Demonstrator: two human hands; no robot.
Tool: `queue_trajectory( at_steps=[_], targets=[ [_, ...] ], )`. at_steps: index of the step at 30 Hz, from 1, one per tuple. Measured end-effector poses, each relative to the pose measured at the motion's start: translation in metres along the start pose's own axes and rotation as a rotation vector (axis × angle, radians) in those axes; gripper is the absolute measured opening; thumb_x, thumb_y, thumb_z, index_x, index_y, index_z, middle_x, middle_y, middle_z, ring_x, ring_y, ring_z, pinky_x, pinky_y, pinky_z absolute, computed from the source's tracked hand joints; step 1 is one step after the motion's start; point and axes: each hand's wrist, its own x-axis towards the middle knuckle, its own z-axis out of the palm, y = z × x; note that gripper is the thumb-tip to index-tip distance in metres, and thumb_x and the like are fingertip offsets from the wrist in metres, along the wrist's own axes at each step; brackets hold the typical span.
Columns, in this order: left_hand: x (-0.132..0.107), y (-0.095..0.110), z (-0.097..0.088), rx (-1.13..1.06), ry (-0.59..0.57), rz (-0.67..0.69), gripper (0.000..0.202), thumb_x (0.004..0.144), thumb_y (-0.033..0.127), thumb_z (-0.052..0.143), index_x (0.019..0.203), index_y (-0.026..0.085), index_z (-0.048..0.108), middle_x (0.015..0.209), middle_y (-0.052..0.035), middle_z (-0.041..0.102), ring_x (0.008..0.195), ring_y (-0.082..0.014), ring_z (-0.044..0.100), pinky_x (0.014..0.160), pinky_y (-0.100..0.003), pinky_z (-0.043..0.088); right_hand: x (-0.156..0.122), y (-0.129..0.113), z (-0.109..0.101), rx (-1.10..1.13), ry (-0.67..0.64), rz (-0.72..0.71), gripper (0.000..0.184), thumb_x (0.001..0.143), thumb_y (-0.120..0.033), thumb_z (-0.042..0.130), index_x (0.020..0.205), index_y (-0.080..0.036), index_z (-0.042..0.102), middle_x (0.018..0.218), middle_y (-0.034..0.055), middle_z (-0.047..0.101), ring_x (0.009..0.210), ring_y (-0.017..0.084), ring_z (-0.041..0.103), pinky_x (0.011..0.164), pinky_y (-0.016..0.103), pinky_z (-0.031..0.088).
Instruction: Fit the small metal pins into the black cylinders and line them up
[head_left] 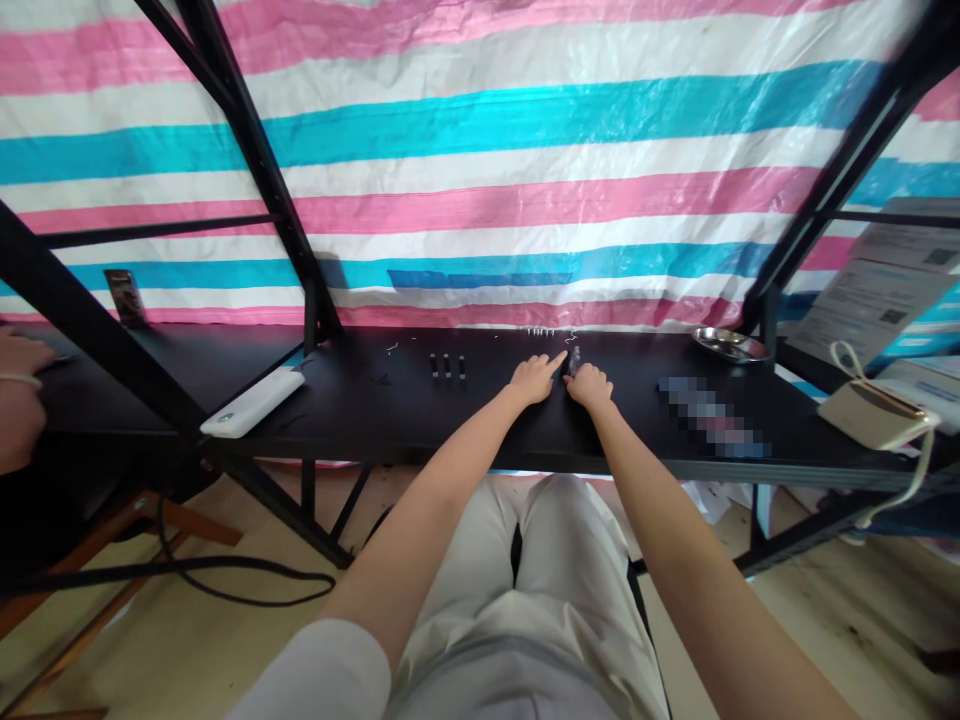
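Note:
My right hand (591, 386) is closed near the middle of the black tabletop, with a small dark, partly shiny piece (574, 360) sticking up from its fingers. The exact kind of that piece is too small to tell. Just left of it, my left hand (533, 380) rests low over the table, its index finger stretched towards the piece and no held object visible. Three short black cylinders (447, 366) with pale lower ends stand or lie in a row left of my hands. Beyond them, several tiny white bits (540, 331) line the table's back edge.
A white elongated box-like device (253, 402) lies at the left by the black metal frame (259, 180). To the right are a shiny metal dish (729, 345), a blurred-out item (709, 415) and a beige pouch (870, 412). Another person's hand (22, 395) shows at far left.

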Motion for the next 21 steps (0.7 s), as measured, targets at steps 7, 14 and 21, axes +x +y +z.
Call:
queue_trajectory(
  at_steps=[7, 14, 21],
  targets=[
    [0.008, 0.005, 0.005, 0.027, 0.05, 0.027, 0.046, 0.087, 0.021, 0.042, 0.133, 0.023, 0.039, 0.11, -0.0096, 0.056, 0.099, -0.0218, 0.052, 0.08, -0.033, 0.041, -0.004, 0.006, 0.007, 0.001, 0.081, -0.064, 0.035, 0.086, -0.035, 0.044, 0.11, -0.01, 0.049, 0.117, 0.0193, 0.051, 0.112, 0.03, 0.045, 0.089, 0.043, 0.034],
    [-0.005, 0.006, 0.001, -0.022, 0.189, -0.02, 0.02, 0.087, 0.025, 0.046, 0.097, 0.018, 0.061, 0.095, -0.0077, 0.062, 0.093, -0.0192, 0.053, 0.08, -0.031, 0.039, -0.008, 0.006, 0.01, -0.014, 0.136, -0.081, 0.033, 0.087, -0.033, 0.041, 0.108, -0.01, 0.049, 0.114, 0.0189, 0.053, 0.109, 0.03, 0.046, 0.086, 0.042, 0.034],
    [-0.049, -0.027, -0.015, -0.196, 0.351, -0.124, 0.02, 0.085, 0.03, 0.05, 0.098, 0.02, 0.063, 0.086, -0.0029, 0.064, 0.084, -0.015, 0.054, 0.078, -0.026, 0.04, -0.005, 0.008, 0.009, -0.002, 0.109, -0.063, 0.034, 0.086, -0.034, 0.043, 0.109, -0.01, 0.05, 0.116, 0.017, 0.053, 0.11, 0.031, 0.045, 0.088, 0.043, 0.033]
  ],
)
